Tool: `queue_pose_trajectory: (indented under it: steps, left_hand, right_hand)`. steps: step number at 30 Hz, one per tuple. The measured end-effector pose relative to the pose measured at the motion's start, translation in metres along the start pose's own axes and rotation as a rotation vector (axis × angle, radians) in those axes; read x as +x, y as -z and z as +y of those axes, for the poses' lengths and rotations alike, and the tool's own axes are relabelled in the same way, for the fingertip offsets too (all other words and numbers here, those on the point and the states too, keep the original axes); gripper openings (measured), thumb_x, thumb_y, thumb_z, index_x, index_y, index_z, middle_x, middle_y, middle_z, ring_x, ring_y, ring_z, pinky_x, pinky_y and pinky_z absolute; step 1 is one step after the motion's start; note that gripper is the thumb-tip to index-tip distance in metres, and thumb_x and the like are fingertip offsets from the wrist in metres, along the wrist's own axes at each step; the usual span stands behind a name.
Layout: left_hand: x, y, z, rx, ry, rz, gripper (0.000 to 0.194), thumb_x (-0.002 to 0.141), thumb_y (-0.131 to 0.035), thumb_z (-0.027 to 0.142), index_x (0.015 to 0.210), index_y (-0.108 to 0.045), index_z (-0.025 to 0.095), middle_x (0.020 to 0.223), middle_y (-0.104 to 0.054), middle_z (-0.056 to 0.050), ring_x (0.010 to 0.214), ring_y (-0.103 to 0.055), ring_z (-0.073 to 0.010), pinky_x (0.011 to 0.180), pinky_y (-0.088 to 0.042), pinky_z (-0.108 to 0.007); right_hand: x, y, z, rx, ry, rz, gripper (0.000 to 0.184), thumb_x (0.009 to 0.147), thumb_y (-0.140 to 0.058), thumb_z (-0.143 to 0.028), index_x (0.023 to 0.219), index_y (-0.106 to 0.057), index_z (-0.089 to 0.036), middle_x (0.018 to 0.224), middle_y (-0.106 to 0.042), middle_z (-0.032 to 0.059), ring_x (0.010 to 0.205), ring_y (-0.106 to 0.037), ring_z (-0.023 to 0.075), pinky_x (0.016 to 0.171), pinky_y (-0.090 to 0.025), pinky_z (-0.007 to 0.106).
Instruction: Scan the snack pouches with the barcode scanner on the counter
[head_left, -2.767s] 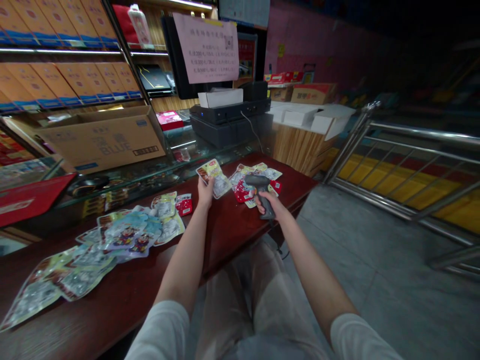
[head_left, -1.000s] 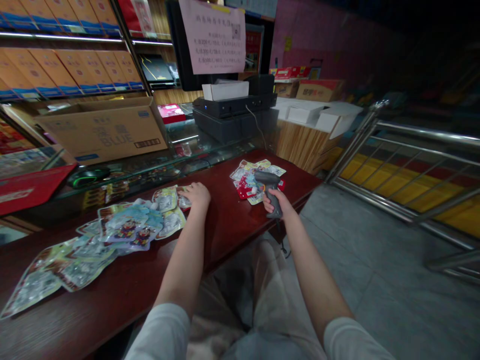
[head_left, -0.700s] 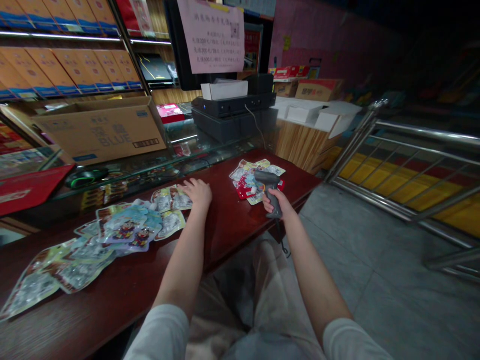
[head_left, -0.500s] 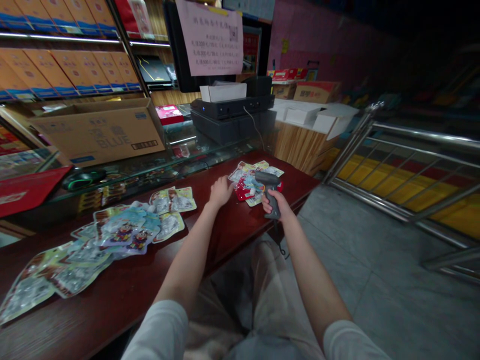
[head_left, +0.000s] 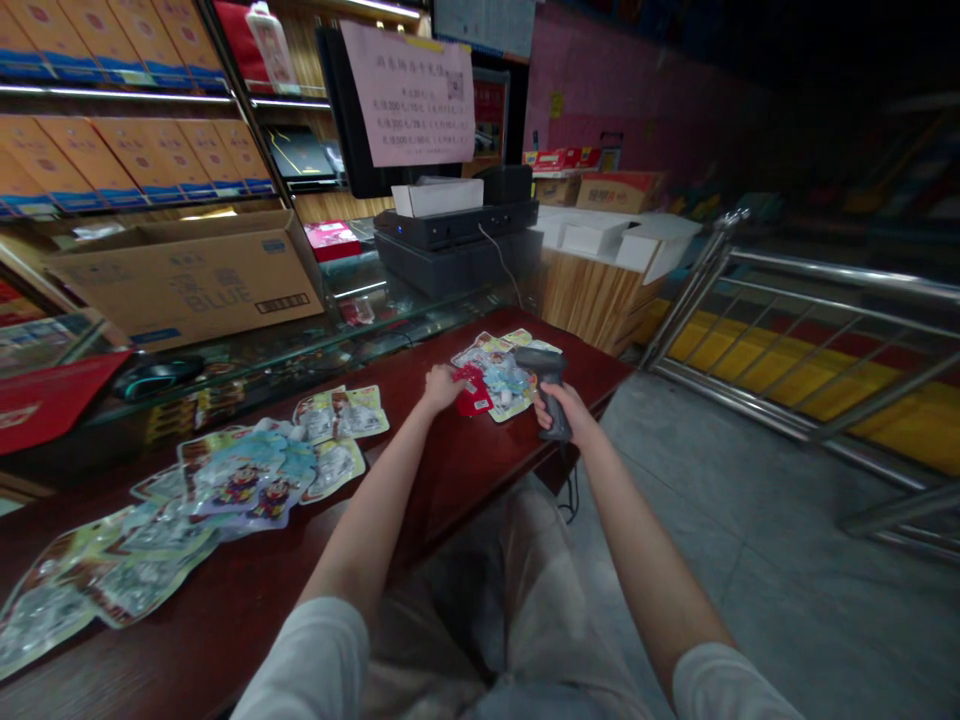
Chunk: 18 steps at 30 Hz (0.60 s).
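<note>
My right hand [head_left: 571,412] is wrapped round the handle of a dark grey barcode scanner [head_left: 541,362], whose head points left over a small pile of packets [head_left: 506,378]. At the left side of that pile, my left hand [head_left: 441,388] has its fingers closed on the edge of a red packet [head_left: 474,396] with a white label. The pile lies on a dark red wooden table [head_left: 442,470]. Farther left on the table, several clear and printed pouches [head_left: 255,470] overlap in a long spread.
Behind the table, a glass counter bears an open cardboard box [head_left: 195,290], a computer mouse [head_left: 157,376] and a dark cash drawer [head_left: 457,262] below a monitor with a pink notice [head_left: 412,95]. A metal railing [head_left: 810,345] stands to the right. A cable hangs below the scanner.
My left hand has taken hold of the red packet, which has shifted left out of the pile. The scanner has moved slightly right. The whole view has shifted a little.
</note>
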<state>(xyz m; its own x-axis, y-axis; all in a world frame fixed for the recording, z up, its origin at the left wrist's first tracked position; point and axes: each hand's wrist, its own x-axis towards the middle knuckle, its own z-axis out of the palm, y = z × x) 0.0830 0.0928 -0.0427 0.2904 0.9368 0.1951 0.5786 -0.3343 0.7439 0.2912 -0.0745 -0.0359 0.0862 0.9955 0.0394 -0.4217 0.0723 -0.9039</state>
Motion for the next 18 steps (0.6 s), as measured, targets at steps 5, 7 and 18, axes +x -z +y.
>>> queue_pose_trajectory:
  steps: [5,7,18]
  left_hand:
    - [-0.005,0.014,-0.005,-0.326,0.129,0.086,0.010,0.080,-0.053,0.011,0.086,-0.049,0.019,0.087,-0.063,-0.006,0.093,-0.067,-0.0222,0.091,-0.054,-0.047]
    - [-0.009,0.019,-0.006,-0.443,0.164,0.082,0.015,0.081,-0.051,0.010,0.091,-0.046,0.019,0.083,-0.063,-0.003,0.082,-0.068,-0.0177,0.082,-0.058,-0.042]
    - [-0.028,0.027,-0.022,-1.060,0.257,0.171,0.031,0.073,-0.061,0.008,0.096,-0.046,0.022,0.093,-0.066,0.002,0.089,-0.071,-0.0141,0.091,-0.057,-0.040]
  right_hand:
    - [0.001,0.001,-0.001,0.010,0.014,0.017,0.036,0.074,-0.074,-0.039,0.081,-0.043,-0.022,0.055,-0.052,-0.0070,0.035,-0.040,0.0064,0.033,-0.035,0.020]
    - [0.003,-0.003,0.003,0.014,0.014,0.013,0.037,0.073,-0.074,-0.039,0.079,-0.042,-0.022,0.054,-0.052,-0.0067,0.035,-0.040,0.0065,0.033,-0.035,0.021]
    - [0.006,-0.015,0.014,-0.004,-0.110,-0.169,0.031,0.079,-0.066,-0.041,0.095,-0.050,-0.020,0.054,-0.052,-0.0080,0.033,-0.038,0.0075,0.032,-0.031,0.021]
